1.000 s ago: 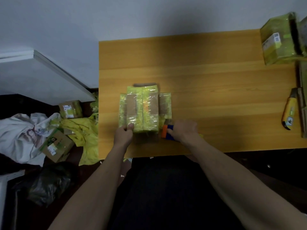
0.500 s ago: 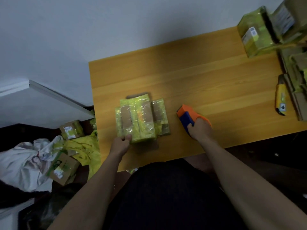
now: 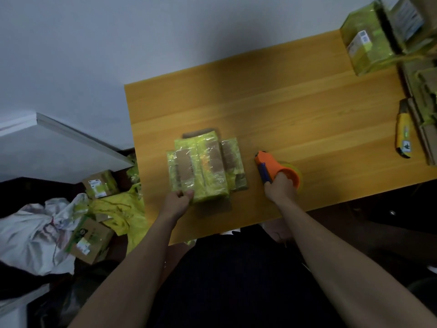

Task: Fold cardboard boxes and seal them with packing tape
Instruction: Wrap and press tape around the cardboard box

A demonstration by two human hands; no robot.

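Wooden table (image 3: 295,110), orange-brown, set against a plain pale wall (image 3: 165,31); light is dim. Flattened cardboard box (image 3: 205,168), covered in yellow-green tape, lies on the table's near left part. Left hand (image 3: 178,201) pinches its near left corner, thumb on top. Right hand (image 3: 280,189) curls round the orange tape dispenser (image 3: 276,170), which sits on the table just right of the box, not touching it.

Far right corner: taped box (image 3: 365,41) standing, stack of flat cardboard (image 3: 423,95) beside it along the right edge. Yellow utility knife (image 3: 404,133) lies by that stack.

Floor to the left: two small labelled boxes (image 3: 100,184), (image 3: 91,237), crumpled yellow bag (image 3: 120,214), white sack (image 3: 30,233). White board (image 3: 71,138) leans at the wall.
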